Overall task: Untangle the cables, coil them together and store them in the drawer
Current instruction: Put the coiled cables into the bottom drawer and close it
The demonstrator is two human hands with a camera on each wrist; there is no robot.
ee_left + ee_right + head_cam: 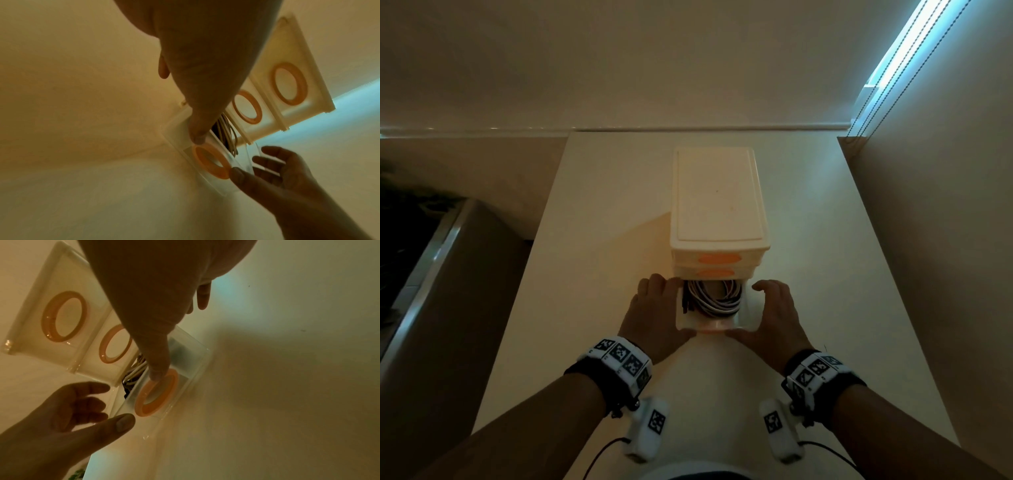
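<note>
Coiled cables (717,297) lay in the bottom drawer (714,324), pulled partway out of the drawer unit (717,195) on the counter (571,274). Left hand (654,315) & right hand (774,317) flanked its front; thumbs pressed the face, fingers (273,160) relaxed, gripping nothing.

Bare forearms, no sleeves. Black band (599,373) round the left wrist, topped by a row of white tiles (621,356) printed with black-and-white square codes. Same on the right: black band (835,377), coded white tiles (815,368). Below each band, toward the elbow side, a white rounded camera pod bearing one code tag: left pod (647,428), right pod (780,428). Thin black cable (602,448) trailing from the left pod, another (828,448) from the right. Small black bracket and screws joining pod to band.
</note>
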